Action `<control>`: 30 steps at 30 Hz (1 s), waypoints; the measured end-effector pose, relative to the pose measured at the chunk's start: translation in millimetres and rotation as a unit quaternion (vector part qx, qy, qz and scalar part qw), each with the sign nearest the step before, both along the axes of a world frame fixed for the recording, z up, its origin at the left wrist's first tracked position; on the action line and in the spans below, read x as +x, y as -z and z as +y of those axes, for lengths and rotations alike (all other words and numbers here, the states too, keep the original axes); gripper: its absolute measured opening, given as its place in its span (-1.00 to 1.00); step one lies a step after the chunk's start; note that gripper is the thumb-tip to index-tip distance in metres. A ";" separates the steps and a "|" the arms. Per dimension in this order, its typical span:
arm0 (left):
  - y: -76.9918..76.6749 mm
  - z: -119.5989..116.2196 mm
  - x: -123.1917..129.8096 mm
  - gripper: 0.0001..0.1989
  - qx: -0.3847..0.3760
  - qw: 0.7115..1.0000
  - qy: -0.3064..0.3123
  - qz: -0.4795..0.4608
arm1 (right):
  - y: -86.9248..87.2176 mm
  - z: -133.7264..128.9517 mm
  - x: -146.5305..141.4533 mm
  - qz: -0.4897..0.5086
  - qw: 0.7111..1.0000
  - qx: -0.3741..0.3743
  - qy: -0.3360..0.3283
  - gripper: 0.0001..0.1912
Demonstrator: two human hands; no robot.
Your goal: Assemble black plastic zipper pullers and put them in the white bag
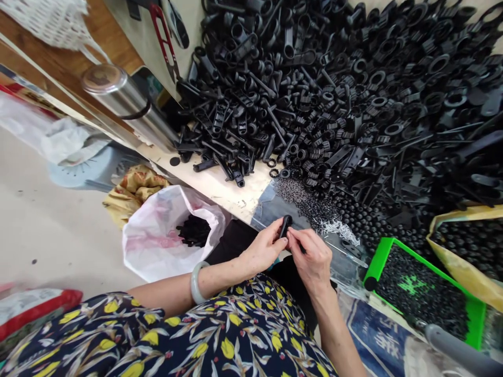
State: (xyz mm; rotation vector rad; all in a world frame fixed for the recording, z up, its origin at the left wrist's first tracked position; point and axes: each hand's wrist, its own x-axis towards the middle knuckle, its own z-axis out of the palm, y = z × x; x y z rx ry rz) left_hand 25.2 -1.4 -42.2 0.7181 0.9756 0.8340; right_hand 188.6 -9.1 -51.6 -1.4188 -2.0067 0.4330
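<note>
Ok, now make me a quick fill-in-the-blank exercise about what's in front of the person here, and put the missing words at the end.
1. The left hand and the right hand meet at a part that is coloured ____.
2. The bangle is on the ____ wrist.
3. The tray has a rim that is ____.
4. The bag on the person's left, with black pieces inside, is mostly ____.

Missing words: black; left; green; white.

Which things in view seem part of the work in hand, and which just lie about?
Likely part of the work:
black piece in the left hand, the right hand at it
heap of black parts
white pin-like pieces
green tray of small black pieces

Probably just lying about:
steel flask
yellow bundle
white mesh
</note>
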 end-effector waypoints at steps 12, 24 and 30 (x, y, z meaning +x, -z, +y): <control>5.5 1.9 -5.5 -0.45 0.026 0.999 0.013 0.045 | -9.5 7.7 -0.2 -0.019 1.000 -0.008 -0.008 -0.85; 5.2 4.5 -9.4 -0.41 0.035 0.994 0.059 0.085 | -15.9 28.9 7.2 -0.067 0.992 -0.028 -0.101 -0.83; 0.7 4.3 -13.6 -0.40 0.068 0.987 0.082 0.122 | -17.8 37.8 7.6 -0.102 0.986 -0.035 -0.125 -0.79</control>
